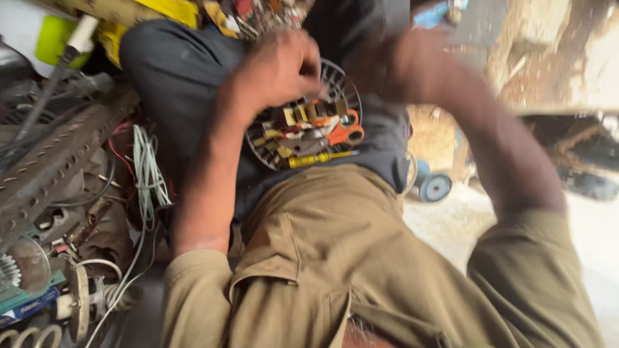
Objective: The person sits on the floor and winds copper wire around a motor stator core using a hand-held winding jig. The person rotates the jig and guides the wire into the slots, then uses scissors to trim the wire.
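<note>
On the lap, a round fan grille (pixel 303 129) full of small parts was gripped at its rim by the left hand (pixel 277 67); the blurred right hand's (pixel 393 64) grip could not be told

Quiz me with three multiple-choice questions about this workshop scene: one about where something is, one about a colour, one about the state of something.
1. Where does the round slotted metal part with wound coils rest?
A. On the person's lap
B. On a shelf
C. Hanging from a hook

2. What colour are the handles of the scissors-like tool lying on that part?
A. Blue
B. Orange
C. White

3. How is the left hand placed?
A. Flat and open, away from the part
C. Out of sight
B. Closed into a fist at the part's upper edge

Answers:
1. A, since it sits on the dark cloth over the legs.
2. B, the looped handles are clearly orange.
3. B, the fingers are curled at the rim; the right hand is too blurred to judge.
</note>
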Demonstrator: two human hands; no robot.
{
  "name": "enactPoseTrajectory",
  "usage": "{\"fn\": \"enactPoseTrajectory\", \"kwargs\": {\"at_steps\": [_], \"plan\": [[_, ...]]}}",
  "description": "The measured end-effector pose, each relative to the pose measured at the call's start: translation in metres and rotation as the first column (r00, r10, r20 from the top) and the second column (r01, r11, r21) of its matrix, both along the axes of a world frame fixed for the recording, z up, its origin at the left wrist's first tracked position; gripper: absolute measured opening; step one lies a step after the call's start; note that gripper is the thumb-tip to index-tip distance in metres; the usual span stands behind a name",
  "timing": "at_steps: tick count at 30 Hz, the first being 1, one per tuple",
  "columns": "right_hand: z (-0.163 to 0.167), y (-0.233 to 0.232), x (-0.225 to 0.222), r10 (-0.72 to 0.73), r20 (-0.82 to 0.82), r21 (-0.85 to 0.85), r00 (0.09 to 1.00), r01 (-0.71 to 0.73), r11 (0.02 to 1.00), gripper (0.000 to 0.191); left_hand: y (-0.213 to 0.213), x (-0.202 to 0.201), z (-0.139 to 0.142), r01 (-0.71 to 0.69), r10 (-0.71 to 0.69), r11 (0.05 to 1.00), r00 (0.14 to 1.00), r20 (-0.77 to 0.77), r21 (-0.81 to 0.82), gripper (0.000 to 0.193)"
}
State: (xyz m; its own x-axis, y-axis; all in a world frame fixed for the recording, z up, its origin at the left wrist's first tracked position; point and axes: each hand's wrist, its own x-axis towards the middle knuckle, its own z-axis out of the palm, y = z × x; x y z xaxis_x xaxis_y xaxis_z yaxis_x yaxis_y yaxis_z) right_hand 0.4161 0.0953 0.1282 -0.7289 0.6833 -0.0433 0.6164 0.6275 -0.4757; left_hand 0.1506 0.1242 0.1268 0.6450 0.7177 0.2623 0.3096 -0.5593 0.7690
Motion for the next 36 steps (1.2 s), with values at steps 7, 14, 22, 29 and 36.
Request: {"fn": "enactPoseTrajectory", "kwargs": {"at_steps": [7, 14, 22, 29, 36], "plan": [[-0.006, -0.025, -0.028, 0.338, -0.128, -0.028, 0.932, -0.344, 0.939, 0.017, -0.089, -0.023, 0.015, -0.067, 0.062, 0.998, 0.951, 0.304, 0.005, 0.01], [-0.015, 0.042, -0.033, 0.051, -0.159, 0.195, 0.986, -0.019, 0.981, 0.008, -0.076, -0.021, -0.057, -0.28, 0.426, 0.898, 0.745, 0.513, -0.34, 0.015], [-0.001, -0.029, -0.025, 0.409, 0.121, -0.164, 0.904, -0.388, 0.907, 0.01, -0.021, -0.023, 0.013, -0.121, 0.181, 0.957, 0.96, 0.215, -0.265, 0.012], [-0.021, 0.039, -0.05, 0.0, -0.335, -0.16, 0.942, -0.057, 0.985, 0.011, -0.122, -0.03, -0.05, -0.341, 0.318, 0.938, 0.914, 0.251, 0.054, 0.008], [0.013, 0.007, -0.017, 0.174, 0.05, 0.158, 0.983, -0.18, 0.971, 0.013, 0.009, -0.002, -0.008, 0.121, -0.136, 0.984, 0.984, -0.116, -0.135, 0.03]]}}
